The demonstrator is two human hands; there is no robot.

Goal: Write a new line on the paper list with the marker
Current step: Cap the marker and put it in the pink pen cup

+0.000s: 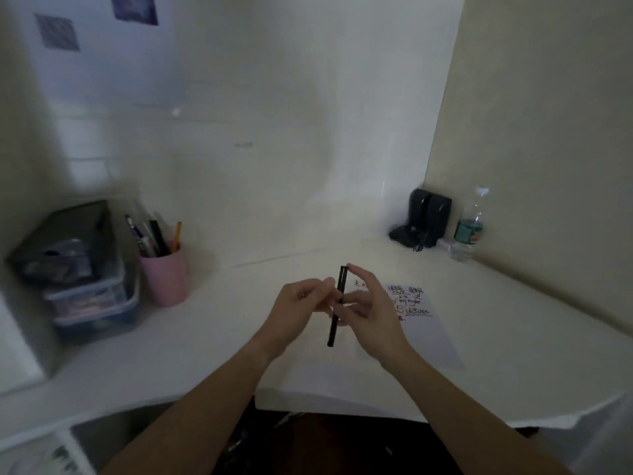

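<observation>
A black marker (337, 305) stands almost upright above the white desk, held between both hands. My left hand (298, 310) pinches its middle from the left with thumb and fingertips. My right hand (366, 303) holds it from the right, the index finger reaching up to the top end. Whether the cap is on cannot be told. The paper list (424, 323) lies flat on the desk just right of the hands, with several lines of black handwriting in its upper part; my right hand covers its left edge.
A pink cup (164, 277) full of pens stands at the left, beside stacked storage boxes (78, 269). Black speakers (428, 217) and a water bottle (469, 228) sit in the back right corner. The desk's front edge (342, 402) runs just below my forearms.
</observation>
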